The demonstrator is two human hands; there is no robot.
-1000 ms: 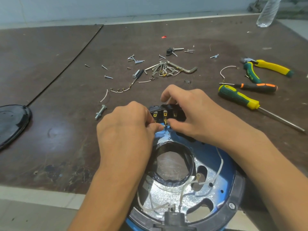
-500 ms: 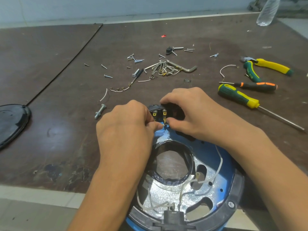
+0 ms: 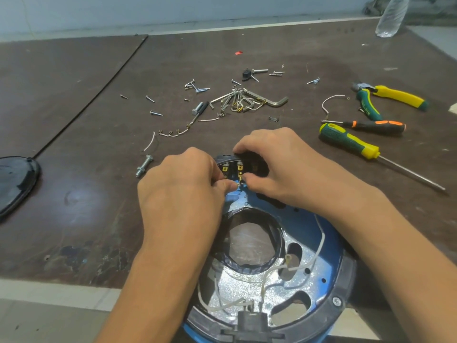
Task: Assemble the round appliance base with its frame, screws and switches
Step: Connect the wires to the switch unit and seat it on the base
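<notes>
Two hands meet at the far rim of the round blue-and-black appliance base. The base lies open side up at the near edge of the dark brown bench and appears to hang partly over that edge toward the person. The right hand has its grip closed round the black switch block with brass terminals, fingers over the top and thumb beneath. The left hand pinches what looks like a pale wire end between thumb and forefinger, right at a lower terminal. The contact itself is too small to read.

As I judge it, the wire end could slip off or bend the tab if pushed at an angle, since the pinch hides the joint. Pressing on the far rim might rock the overhanging base or tip it off the bench. The thin white wires looped inside the base could catch a wrist.

On the left, the nearest thing is a silver bolt, near the knuckles, and a glossy black lid lies well apart. On the right, a green-and-yellow screwdriver lies near the wrist. Loose silver screws lie scattered beyond the hands. Sliding the base farther onto the bench looks possible between bolt and screwdriver.
</notes>
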